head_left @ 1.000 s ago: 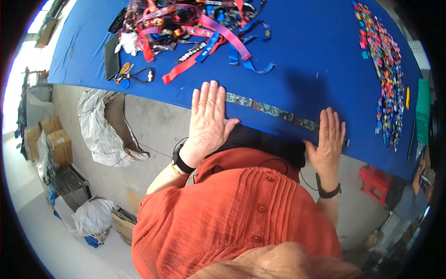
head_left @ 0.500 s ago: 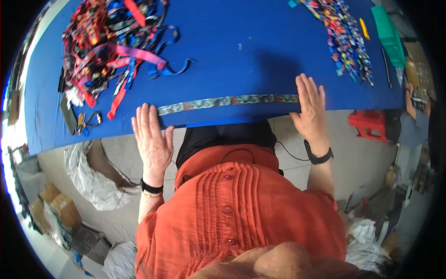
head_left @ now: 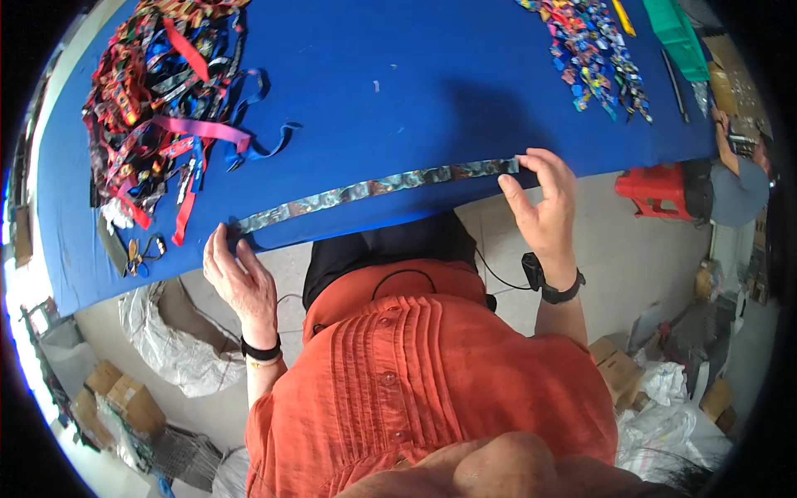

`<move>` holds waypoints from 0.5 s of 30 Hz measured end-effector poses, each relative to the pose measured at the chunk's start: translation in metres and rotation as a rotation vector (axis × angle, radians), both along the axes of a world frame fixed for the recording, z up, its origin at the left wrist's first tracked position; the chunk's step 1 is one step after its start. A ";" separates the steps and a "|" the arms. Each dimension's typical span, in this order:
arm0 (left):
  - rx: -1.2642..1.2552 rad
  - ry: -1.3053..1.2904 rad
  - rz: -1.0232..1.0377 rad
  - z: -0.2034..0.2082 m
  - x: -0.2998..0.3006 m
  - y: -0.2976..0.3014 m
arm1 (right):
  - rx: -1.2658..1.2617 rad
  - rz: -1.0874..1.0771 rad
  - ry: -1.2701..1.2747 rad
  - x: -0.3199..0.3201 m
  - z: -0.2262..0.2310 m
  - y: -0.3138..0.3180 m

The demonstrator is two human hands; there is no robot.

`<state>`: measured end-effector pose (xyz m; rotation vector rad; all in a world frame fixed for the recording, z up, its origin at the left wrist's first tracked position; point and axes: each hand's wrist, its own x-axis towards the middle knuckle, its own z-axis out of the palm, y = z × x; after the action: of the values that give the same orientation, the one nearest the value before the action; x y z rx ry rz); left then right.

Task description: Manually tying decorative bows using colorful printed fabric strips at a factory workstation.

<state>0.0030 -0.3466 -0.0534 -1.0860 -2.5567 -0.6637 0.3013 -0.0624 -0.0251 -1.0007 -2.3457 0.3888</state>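
A long patterned ribbon strip (head_left: 374, 187) lies stretched along the near edge of the blue table (head_left: 398, 100). My left hand (head_left: 239, 278) pinches the strip's left end at the table edge. My right hand (head_left: 544, 203) pinches its right end between thumb and fingers. Both wrists wear black bands.
A tangled heap of coloured lanyards (head_left: 158, 91) sits at the table's left. A spread of small colourful pieces (head_left: 594, 50) lies at the far right, beside a green object (head_left: 677, 29). A red stool (head_left: 656, 187), cardboard boxes (head_left: 124, 398) and plastic bags (head_left: 178, 344) stand on the floor. Another person (head_left: 739, 187) is at the right.
Both hands were flat, pressing on the strip; now they have slid outward to its two ends and grip them. The view has swung as my head turned.
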 end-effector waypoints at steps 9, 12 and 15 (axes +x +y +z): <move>0.075 -0.046 0.106 -0.002 -0.014 0.006 | 0.158 -0.037 -0.035 -0.005 -0.009 0.000; 0.063 -0.046 0.119 0.002 -0.014 0.008 | 0.128 -0.044 -0.039 -0.007 -0.010 -0.001; 0.036 -0.065 0.132 0.005 -0.014 0.012 | 0.106 -0.032 -0.038 -0.006 -0.012 0.001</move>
<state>-0.0114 -0.3345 -0.0480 -0.8894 -2.6336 -0.7186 0.2955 -0.0616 -0.0373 -1.0020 -2.3545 0.2326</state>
